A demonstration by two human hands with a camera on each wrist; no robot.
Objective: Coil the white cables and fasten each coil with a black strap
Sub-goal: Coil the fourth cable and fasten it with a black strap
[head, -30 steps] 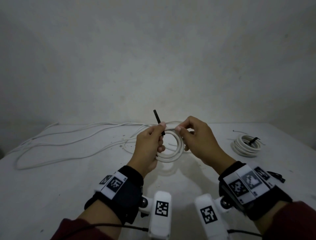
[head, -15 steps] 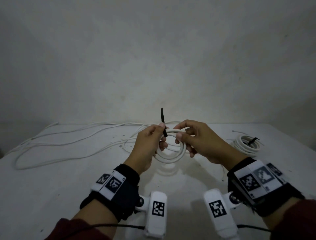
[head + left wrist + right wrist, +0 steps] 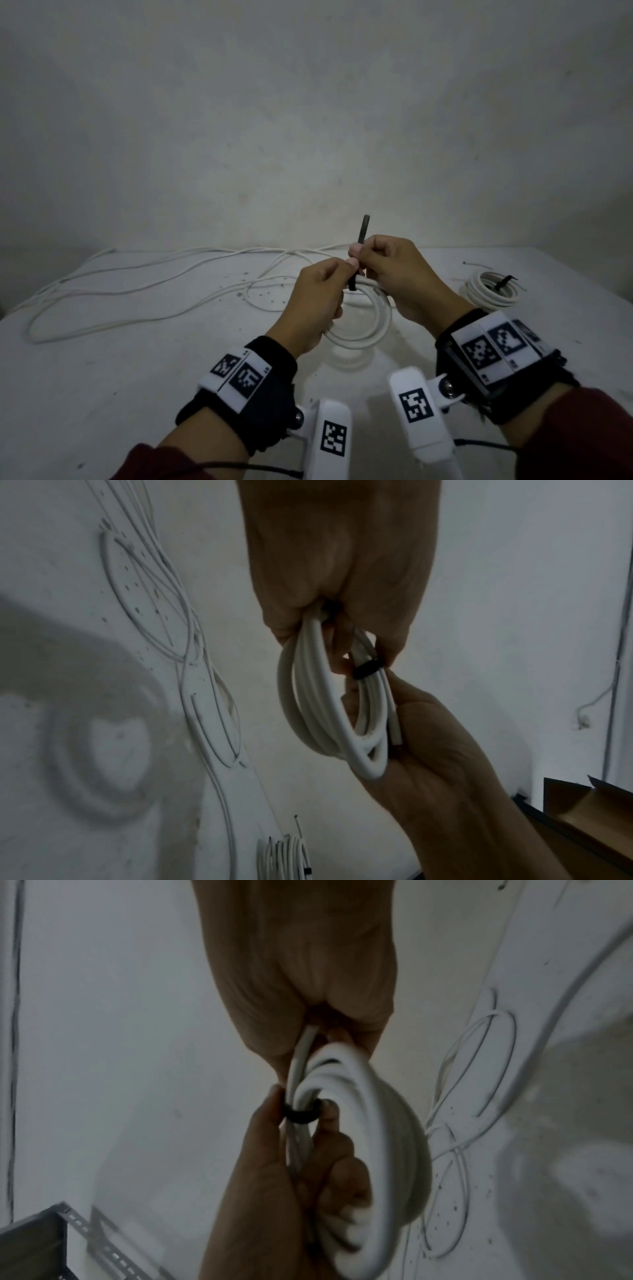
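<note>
Fastening a black strap around a held coil of white cable.

The coil (image 3: 359, 318) hangs above the table (image 3: 102, 377) between both hands, with the black strap (image 3: 358, 253) looped round its upper strands and its free end standing up. The left hand (image 3: 317, 298) has fingers curled around the coil and strap; the right hand (image 3: 397, 274) pinches the strap near its upper part. To do this well, keep the strands bunched and draw the strap snug before letting go. The wrist views show the strap (image 3: 366, 669) encircling the strands, hidden from the head view; only the head view shows the finished coil (image 3: 493, 289) and loose cable (image 3: 137, 294) on the table.
</note>
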